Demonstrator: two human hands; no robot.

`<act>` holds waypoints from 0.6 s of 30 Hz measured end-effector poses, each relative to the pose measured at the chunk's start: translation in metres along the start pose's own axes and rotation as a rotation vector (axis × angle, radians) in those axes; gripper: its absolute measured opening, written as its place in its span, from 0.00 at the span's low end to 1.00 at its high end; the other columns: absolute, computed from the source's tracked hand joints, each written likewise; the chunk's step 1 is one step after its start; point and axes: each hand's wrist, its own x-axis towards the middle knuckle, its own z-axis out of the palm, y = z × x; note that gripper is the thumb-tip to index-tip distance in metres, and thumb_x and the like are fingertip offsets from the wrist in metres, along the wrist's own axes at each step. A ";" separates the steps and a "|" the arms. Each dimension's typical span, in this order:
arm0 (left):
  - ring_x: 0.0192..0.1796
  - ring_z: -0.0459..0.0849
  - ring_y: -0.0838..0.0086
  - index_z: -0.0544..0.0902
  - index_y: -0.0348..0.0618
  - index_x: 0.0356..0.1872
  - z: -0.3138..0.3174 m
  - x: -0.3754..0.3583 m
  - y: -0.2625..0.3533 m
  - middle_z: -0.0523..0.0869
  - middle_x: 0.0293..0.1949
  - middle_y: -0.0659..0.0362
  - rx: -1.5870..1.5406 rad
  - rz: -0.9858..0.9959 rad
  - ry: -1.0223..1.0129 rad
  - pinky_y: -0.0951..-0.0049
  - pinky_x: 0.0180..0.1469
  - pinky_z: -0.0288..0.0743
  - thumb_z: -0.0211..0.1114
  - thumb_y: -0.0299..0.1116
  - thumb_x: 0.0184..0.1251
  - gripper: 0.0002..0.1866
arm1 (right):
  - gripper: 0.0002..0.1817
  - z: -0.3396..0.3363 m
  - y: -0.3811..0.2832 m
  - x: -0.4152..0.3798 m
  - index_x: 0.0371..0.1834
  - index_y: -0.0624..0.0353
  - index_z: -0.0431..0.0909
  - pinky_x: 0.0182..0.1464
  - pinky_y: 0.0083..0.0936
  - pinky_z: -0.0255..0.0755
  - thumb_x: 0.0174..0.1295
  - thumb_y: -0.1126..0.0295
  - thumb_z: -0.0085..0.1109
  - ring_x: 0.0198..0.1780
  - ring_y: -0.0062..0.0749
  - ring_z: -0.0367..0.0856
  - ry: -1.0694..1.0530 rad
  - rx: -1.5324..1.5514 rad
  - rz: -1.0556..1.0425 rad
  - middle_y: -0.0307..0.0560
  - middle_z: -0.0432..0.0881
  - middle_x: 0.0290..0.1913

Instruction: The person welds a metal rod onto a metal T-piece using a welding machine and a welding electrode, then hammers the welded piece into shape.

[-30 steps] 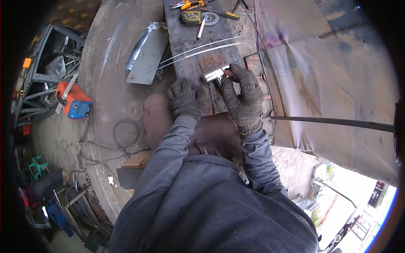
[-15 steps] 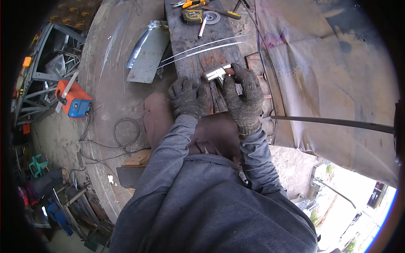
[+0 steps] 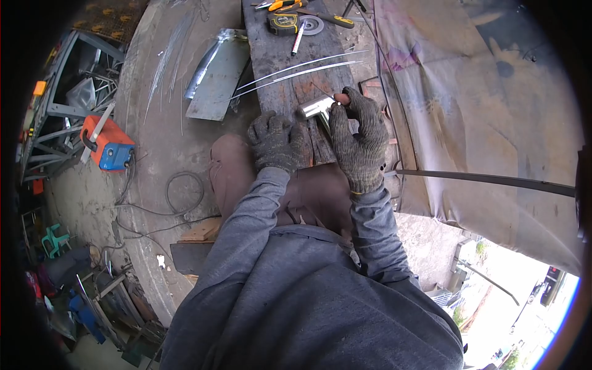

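A shiny T-shaped metal pipe piece (image 3: 316, 108) lies on the worn wooden plank (image 3: 271, 80). Just right of it, my gloved right hand (image 3: 361, 139) pinches a thin dark rod (image 3: 322, 90) that points up and left over the pipe piece. A bare fingertip pokes out of this glove. My gloved left hand (image 3: 274, 142) rests on the plank's left edge, left of the pipe piece, its fingers curled; whatever is under them is hidden. Beyond both hands, thin metal strips (image 3: 296, 74) lie across the plank.
On the plank's far end are a tape measure (image 3: 283, 24), a grinding disc (image 3: 312, 25), a marker (image 3: 298, 40) and yellow-handled pliers (image 3: 287, 6). A bent sheet-metal piece (image 3: 216, 83) leans at left. An orange-blue welding machine (image 3: 108, 145) trails a cable (image 3: 169, 191) on the floor.
My right hand has shifted slightly to the right, its pinching fingers still on the thin rod. The pipe piece appears a little further right. My left hand has stayed in place.
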 end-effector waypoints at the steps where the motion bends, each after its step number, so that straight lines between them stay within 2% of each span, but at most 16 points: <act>1: 0.60 0.68 0.52 0.79 0.49 0.40 -0.001 0.000 0.001 0.74 0.55 0.51 0.005 -0.003 0.003 0.48 0.63 0.61 0.69 0.38 0.53 0.14 | 0.15 0.001 0.000 0.001 0.53 0.64 0.78 0.45 0.23 0.77 0.63 0.77 0.62 0.41 0.27 0.84 0.011 0.017 -0.004 0.46 0.83 0.44; 11: 0.60 0.68 0.51 0.79 0.49 0.40 0.004 -0.001 -0.003 0.74 0.54 0.50 0.021 0.032 0.015 0.48 0.63 0.62 0.70 0.37 0.52 0.14 | 0.16 0.002 -0.003 0.006 0.52 0.63 0.78 0.46 0.25 0.79 0.60 0.78 0.64 0.42 0.31 0.86 0.011 0.016 0.016 0.48 0.82 0.44; 13: 0.60 0.68 0.51 0.79 0.49 0.39 0.005 -0.001 -0.004 0.74 0.54 0.50 0.020 0.033 0.014 0.48 0.63 0.62 0.70 0.36 0.52 0.14 | 0.16 0.003 -0.001 0.005 0.53 0.63 0.77 0.46 0.24 0.77 0.63 0.75 0.64 0.42 0.28 0.84 0.006 0.034 0.011 0.46 0.83 0.44; 18: 0.59 0.69 0.51 0.79 0.49 0.39 0.001 0.000 -0.001 0.74 0.53 0.50 -0.022 0.033 0.030 0.48 0.62 0.62 0.70 0.36 0.51 0.14 | 0.15 0.006 0.004 0.006 0.54 0.63 0.77 0.49 0.25 0.77 0.64 0.76 0.62 0.45 0.29 0.84 -0.001 0.044 0.005 0.47 0.83 0.47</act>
